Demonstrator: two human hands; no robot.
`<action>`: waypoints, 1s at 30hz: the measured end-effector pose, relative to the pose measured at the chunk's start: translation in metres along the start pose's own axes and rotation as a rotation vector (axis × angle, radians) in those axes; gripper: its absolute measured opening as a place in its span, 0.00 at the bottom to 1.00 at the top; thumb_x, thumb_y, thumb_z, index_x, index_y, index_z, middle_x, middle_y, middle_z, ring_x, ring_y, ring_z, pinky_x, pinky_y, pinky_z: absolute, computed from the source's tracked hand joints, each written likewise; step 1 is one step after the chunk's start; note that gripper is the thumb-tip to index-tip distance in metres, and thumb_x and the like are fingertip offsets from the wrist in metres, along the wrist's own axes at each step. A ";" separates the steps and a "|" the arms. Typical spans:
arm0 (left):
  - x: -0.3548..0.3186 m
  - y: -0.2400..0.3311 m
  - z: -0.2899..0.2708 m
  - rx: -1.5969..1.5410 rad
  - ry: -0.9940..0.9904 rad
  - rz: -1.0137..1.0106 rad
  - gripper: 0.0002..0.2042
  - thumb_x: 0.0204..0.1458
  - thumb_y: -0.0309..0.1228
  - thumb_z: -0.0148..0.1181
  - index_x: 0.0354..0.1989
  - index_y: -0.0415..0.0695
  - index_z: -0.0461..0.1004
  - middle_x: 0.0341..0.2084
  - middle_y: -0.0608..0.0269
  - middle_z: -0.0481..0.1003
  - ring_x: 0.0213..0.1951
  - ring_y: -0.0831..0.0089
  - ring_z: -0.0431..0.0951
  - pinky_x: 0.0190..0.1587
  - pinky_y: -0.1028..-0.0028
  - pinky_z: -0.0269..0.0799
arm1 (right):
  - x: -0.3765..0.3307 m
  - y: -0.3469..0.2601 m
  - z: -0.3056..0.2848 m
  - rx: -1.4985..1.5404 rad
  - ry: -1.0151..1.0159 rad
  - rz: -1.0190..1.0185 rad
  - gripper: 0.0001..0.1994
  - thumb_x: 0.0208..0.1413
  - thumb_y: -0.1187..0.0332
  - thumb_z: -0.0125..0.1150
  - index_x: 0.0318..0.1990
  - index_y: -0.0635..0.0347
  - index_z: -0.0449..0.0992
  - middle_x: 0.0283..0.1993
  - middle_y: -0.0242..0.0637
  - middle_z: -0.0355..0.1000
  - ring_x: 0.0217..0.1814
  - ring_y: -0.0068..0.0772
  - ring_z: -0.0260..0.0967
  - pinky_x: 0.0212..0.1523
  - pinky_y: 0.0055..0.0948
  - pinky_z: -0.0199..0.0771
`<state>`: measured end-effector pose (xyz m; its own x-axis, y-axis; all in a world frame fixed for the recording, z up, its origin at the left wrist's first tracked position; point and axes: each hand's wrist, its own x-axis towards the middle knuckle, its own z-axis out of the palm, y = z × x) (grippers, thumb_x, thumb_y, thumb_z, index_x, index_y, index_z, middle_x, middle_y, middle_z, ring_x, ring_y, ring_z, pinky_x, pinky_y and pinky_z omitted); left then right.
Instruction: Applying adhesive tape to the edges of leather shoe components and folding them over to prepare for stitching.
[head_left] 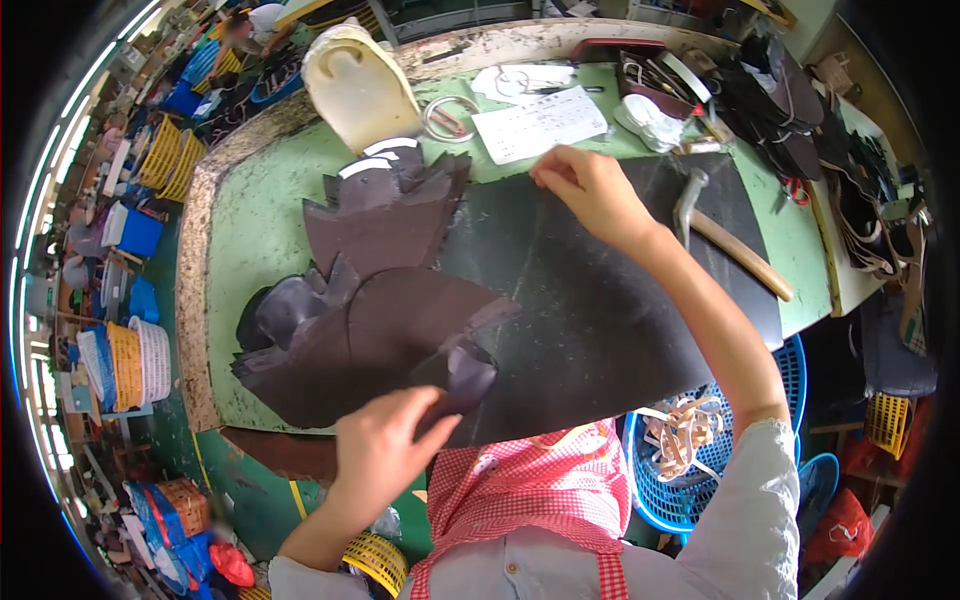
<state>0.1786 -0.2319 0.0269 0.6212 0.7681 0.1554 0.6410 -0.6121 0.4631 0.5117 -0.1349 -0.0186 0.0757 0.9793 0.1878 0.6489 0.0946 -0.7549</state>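
Note:
My left hand (385, 440) pinches the near edge of a dark brown leather piece (400, 330), probably part of a shoe upper, between thumb and fingers. A shiny dark flap (470, 375) of it curls up beside my fingertips. More dark leather pieces (375, 235) overlap behind it, some with white strips. My right hand (595, 195) hovers above the far part of a black mat (590, 320), its fingers drawn together in a pinch; whatever they hold, if anything, is too small to make out. A hammer (740, 250) with a wooden handle lies on the mat right of my right forearm.
A written paper (540, 125), a tape roll (450, 118), a cream moulded form (360, 85) and a tool box (655, 85) stand along the far side of the green table (250, 220). Scissors (795, 190) lie at right. A blue basket (660, 500) with scraps sits below the table edge.

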 end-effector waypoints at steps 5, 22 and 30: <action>-0.001 0.007 0.005 0.135 -0.219 0.071 0.18 0.40 0.41 0.74 0.28 0.42 0.73 0.22 0.63 0.70 0.28 0.64 0.73 0.25 0.67 0.71 | 0.093 0.005 0.073 -0.248 0.186 -0.209 0.11 0.62 0.64 0.54 0.43 0.62 0.77 0.40 0.49 0.78 0.43 0.50 0.76 0.48 0.43 0.73; 0.058 -0.006 0.029 -0.679 -0.402 -0.088 0.10 0.52 0.27 0.69 0.39 0.36 0.77 0.33 0.62 0.81 0.33 0.81 0.80 0.36 0.77 0.75 | 0.093 -0.014 -0.019 -0.882 -0.125 0.147 0.14 0.56 0.71 0.50 0.44 0.61 0.82 0.48 0.48 0.79 0.51 0.48 0.78 0.47 0.42 0.79; 0.059 -0.010 0.062 -1.030 -0.357 -0.351 0.10 0.53 0.28 0.69 0.35 0.32 0.78 0.28 0.61 0.81 0.28 0.81 0.80 0.32 0.77 0.76 | -0.147 -0.065 -0.040 0.808 -0.181 0.470 0.08 0.57 0.63 0.49 0.38 0.56 0.63 0.21 0.25 0.60 0.19 0.14 0.51 0.19 0.20 0.47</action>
<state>0.2365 -0.1921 -0.0229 0.6790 0.6684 -0.3035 0.2326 0.1963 0.9526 0.4887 -0.2925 0.0275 0.0338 0.9550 -0.2946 -0.1426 -0.2872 -0.9472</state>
